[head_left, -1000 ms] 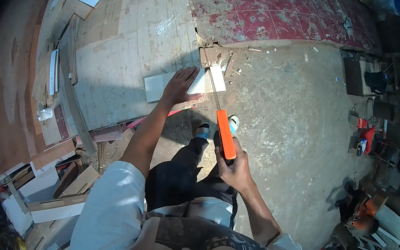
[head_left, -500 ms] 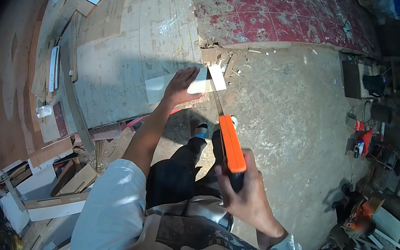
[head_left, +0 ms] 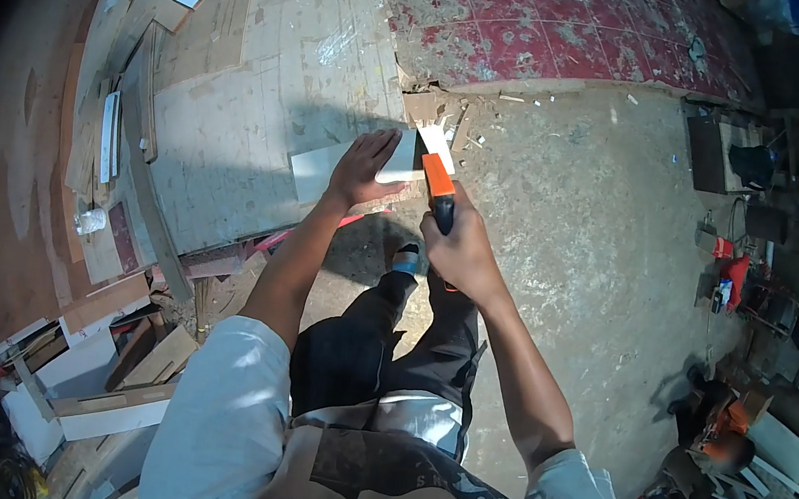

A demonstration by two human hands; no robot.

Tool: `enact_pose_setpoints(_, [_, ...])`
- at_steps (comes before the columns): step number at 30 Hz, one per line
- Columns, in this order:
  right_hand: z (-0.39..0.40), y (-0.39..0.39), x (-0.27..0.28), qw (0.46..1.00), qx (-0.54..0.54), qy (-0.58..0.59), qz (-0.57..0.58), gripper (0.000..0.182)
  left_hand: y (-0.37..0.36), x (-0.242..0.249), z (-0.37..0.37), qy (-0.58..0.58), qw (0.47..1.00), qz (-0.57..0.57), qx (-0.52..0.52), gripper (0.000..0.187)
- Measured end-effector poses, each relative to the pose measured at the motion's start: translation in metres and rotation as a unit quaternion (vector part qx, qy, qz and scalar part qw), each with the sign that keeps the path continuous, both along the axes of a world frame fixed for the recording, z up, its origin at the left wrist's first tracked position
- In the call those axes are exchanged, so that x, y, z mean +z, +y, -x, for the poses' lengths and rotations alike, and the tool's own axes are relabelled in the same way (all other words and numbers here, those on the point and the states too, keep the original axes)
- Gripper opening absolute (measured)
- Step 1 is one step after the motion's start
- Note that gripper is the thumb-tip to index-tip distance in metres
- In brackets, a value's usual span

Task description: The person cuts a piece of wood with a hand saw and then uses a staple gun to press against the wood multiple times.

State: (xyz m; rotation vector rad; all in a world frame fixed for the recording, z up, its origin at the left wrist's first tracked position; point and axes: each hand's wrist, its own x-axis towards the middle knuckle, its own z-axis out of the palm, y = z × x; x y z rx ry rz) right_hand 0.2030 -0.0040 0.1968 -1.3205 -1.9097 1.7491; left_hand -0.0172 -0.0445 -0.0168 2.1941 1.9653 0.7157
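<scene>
My left hand (head_left: 363,170) lies on a white board (head_left: 322,169) at the corner of the wooden worktop, thumb apart and fingers stretched out flat. My right hand (head_left: 462,241) is wrapped around the black grip of a handsaw with an orange body (head_left: 438,176). The saw is up against the board's right part, just right of my left hand. Its blade is largely hidden from above now. Past the saw, the end of the board (head_left: 437,143) sticks out over the worktop's edge, brightly lit.
The large wooden worktop (head_left: 266,111) carries offcuts and strips at its left. Wood scraps (head_left: 143,357) are piled at lower left. Concrete floor (head_left: 582,243) lies to the right, a worn red floor (head_left: 558,38) beyond. A person in orange (head_left: 728,424) is at lower right among clutter.
My right hand has pushed the saw forward and away from my body, up to the board. The blade, visible earlier, is now mostly out of sight. My left hand has stayed in place.
</scene>
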Motion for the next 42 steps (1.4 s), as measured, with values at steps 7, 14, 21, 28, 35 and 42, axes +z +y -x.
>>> enact_pose_setpoints(7, [-0.009,-0.019,0.063,1.0,-0.001,0.001,-0.003,0.027,-0.002,-0.003,0.0,0.02,1.0,0.003,0.005,0.089])
enact_pose_setpoints(14, [-0.013,-0.015,0.001,0.999,-0.013,-0.017,-0.028,0.025,-0.003,0.001,-0.002,0.013,1.0,0.015,0.0,0.09])
enact_pose_setpoints(21, [0.003,-0.005,-0.013,0.999,-0.029,-0.001,0.033,0.028,0.001,0.001,0.005,0.029,0.999,0.022,-0.009,0.094])
enact_pose_setpoints(28, [-0.021,-0.032,0.035,1.0,-0.015,0.007,0.006,0.037,-0.003,0.0,0.004,0.001,0.999,0.046,-0.028,0.096])
enact_pose_setpoints(35, [0.001,0.005,-0.043,1.0,0.016,-0.002,-0.021,0.034,-0.002,-0.004,0.0,0.022,0.999,0.035,0.012,0.096])
enact_pose_setpoints(42, [-0.031,-0.028,0.057,1.0,0.013,0.01,0.01,0.047,-0.001,-0.002,-0.004,0.004,1.0,0.029,0.012,0.093])
